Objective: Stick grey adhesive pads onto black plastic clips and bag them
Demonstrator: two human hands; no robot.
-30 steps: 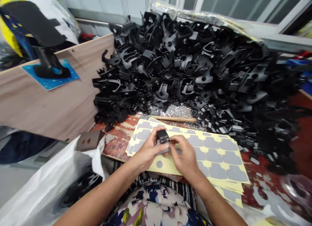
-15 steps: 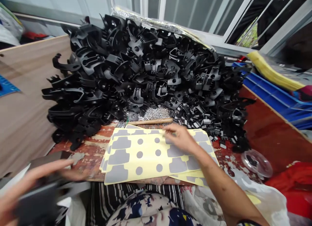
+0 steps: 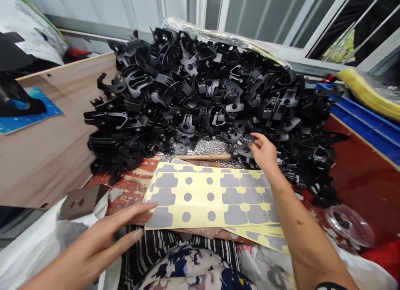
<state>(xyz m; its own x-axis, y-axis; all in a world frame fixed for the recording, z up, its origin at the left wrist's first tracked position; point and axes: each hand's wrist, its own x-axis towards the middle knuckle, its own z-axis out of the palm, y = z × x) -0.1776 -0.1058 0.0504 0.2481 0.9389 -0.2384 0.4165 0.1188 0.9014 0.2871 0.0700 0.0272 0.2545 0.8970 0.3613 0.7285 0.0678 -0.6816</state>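
Note:
A big heap of black plastic parts (image 3: 206, 94) fills the back of the table. My right hand (image 3: 265, 150) reaches into its front edge, fingers closing on a black plastic part (image 3: 245, 146). My left hand (image 3: 103, 236) is open and holds nothing, fingers stretched out toward the near left corner of the yellow sticker sheets (image 3: 200, 198). Those sheets carry grey pads and dots and lie flat in front of me.
A wooden stick (image 3: 203, 157) and a patch of small silver screws (image 3: 206, 146) lie between the sheets and the heap. A wooden board (image 3: 46, 148) stands at left, a white bag (image 3: 34, 248) lower left, a blue crate (image 3: 365, 123) and a clear lid (image 3: 350, 223) at right.
The small black part I held in both hands is gone. My left hand swung out left and came back empty. My right hand moved from the sheets up into the heap.

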